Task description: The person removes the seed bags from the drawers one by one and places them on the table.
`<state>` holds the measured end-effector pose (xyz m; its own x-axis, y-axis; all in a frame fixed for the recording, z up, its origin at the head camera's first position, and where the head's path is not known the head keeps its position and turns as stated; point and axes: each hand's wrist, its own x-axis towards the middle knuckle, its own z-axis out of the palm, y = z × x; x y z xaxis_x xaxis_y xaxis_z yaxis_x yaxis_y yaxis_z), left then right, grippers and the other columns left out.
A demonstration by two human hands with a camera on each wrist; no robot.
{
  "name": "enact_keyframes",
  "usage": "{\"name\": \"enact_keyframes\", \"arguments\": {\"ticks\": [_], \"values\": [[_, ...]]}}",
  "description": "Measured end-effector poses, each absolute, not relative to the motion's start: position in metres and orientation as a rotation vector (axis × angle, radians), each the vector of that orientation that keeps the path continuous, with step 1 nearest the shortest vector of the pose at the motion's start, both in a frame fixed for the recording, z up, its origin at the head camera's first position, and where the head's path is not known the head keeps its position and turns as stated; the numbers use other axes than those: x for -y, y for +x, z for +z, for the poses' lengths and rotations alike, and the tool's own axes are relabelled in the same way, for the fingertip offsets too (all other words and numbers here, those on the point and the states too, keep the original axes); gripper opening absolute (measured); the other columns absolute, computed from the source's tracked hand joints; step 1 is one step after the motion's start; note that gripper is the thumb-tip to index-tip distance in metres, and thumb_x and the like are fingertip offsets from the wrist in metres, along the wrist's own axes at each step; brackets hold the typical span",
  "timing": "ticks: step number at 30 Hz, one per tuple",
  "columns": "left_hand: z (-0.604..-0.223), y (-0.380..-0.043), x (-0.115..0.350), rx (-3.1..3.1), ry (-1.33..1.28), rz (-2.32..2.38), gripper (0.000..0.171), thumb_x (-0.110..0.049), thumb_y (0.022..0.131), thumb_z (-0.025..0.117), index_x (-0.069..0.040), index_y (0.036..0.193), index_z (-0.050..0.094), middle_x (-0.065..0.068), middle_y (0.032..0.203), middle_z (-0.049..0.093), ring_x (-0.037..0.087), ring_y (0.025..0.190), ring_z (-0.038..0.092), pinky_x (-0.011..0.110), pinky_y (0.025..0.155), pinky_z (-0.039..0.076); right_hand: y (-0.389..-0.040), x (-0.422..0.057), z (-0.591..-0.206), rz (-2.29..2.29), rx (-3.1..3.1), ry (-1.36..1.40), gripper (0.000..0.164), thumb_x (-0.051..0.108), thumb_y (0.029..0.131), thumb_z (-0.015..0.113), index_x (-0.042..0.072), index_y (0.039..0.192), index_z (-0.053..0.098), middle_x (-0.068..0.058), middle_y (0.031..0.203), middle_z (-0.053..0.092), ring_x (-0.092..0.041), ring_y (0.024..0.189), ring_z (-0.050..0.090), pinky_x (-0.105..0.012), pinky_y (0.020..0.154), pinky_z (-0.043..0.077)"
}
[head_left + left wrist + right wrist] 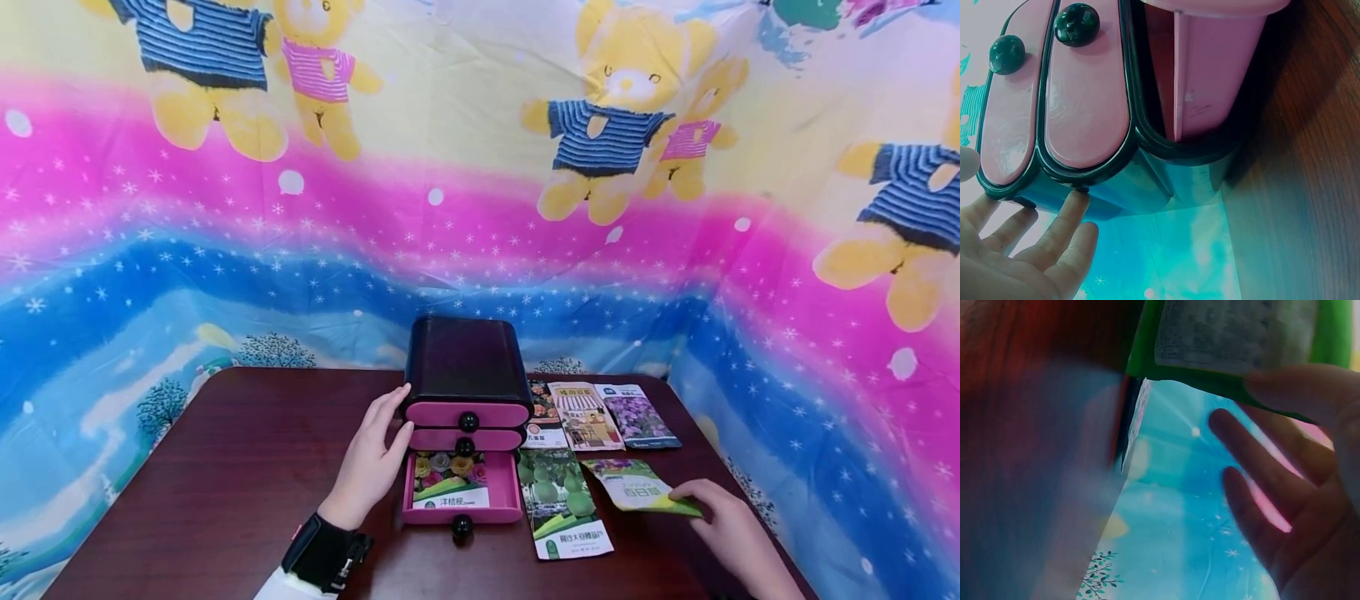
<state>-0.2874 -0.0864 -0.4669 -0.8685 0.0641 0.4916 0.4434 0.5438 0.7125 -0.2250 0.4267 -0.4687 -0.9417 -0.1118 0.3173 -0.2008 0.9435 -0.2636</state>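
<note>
A small black cabinet [468, 358] with pink drawers stands on the table. Its bottom drawer [498, 515] is pulled out, and a seed packet with flowers [450, 479] lies inside; the upper two drawers are closed. My left hand [366, 471] rests its fingertips on the cabinet's left side, fingers extended, as the left wrist view also shows. Between thumb and fingers my right hand [731, 525] pinches the edge of a green and yellow seed packet [633, 487], tilted over the table's right part. In the right wrist view the packet's printed back [1235, 334] faces the camera.
Right of the cabinet lies a green gourd seed packet [566, 500]. Behind it are an orange-flower packet [543, 417], a packet with a striped awning [587, 417] and a purple-flower packet [640, 417]. A bear-print cloth [465, 233] hangs behind the dark wooden table [225, 475].
</note>
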Motion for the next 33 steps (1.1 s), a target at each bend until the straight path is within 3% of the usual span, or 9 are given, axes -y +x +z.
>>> {"name": "enact_keyframes", "arguments": {"ticks": [7, 20, 26, 33], "values": [[-0.468, -0.288, 0.086, 2.376, -0.408, -1.262, 0.056, -0.022, 0.106, 0.058, -0.028, 0.158, 0.038, 0.005, 0.156, 0.042, 0.027, 0.138, 0.050, 0.050, 0.105, 0.049, -0.230, -0.430, -0.478, 0.415, 3.020, 0.236, 0.038, -0.006, 0.078, 0.079, 0.028, 0.093, 0.075, 0.005, 0.107, 0.069, -0.023, 0.101, 0.067, -0.040, 0.083, 0.057], [-0.467, -0.288, 0.086, 2.378, -0.411, -1.266, 0.056, -0.022, 0.106, 0.057, -0.028, 0.158, 0.038, 0.005, 0.157, 0.042, 0.027, 0.138, 0.050, 0.050, 0.105, 0.049, -0.241, -0.424, -0.492, 0.492, 3.231, 0.151, 0.026, -0.003, 0.083, 0.077, 0.020, 0.095, 0.079, -0.003, 0.110, 0.071, -0.030, 0.109, 0.066, -0.053, 0.094, 0.054], [-0.465, -0.287, 0.086, 2.389, -0.411, -1.285, 0.056, -0.023, 0.106, 0.057, -0.028, 0.158, 0.038, 0.004, 0.157, 0.041, 0.027, 0.139, 0.049, 0.050, 0.105, 0.048, -0.240, -0.422, -0.491, 0.554, 3.283, 0.150, 0.022, 0.013, 0.079, 0.086, 0.017, 0.099, 0.079, -0.004, 0.116, 0.068, -0.032, 0.112, 0.064, -0.054, 0.095, 0.053], [-0.467, -0.287, 0.086, 2.389, -0.402, -1.269, 0.056, -0.023, 0.106, 0.057, -0.028, 0.159, 0.037, 0.005, 0.157, 0.041, 0.028, 0.139, 0.048, 0.052, 0.105, 0.048, -0.237, -0.419, -0.486, 0.598, 3.337, 0.165, 0.038, 0.035, 0.079, 0.088, 0.013, 0.108, 0.078, -0.013, 0.123, 0.065, -0.039, 0.116, 0.061, -0.059, 0.097, 0.050]]}}
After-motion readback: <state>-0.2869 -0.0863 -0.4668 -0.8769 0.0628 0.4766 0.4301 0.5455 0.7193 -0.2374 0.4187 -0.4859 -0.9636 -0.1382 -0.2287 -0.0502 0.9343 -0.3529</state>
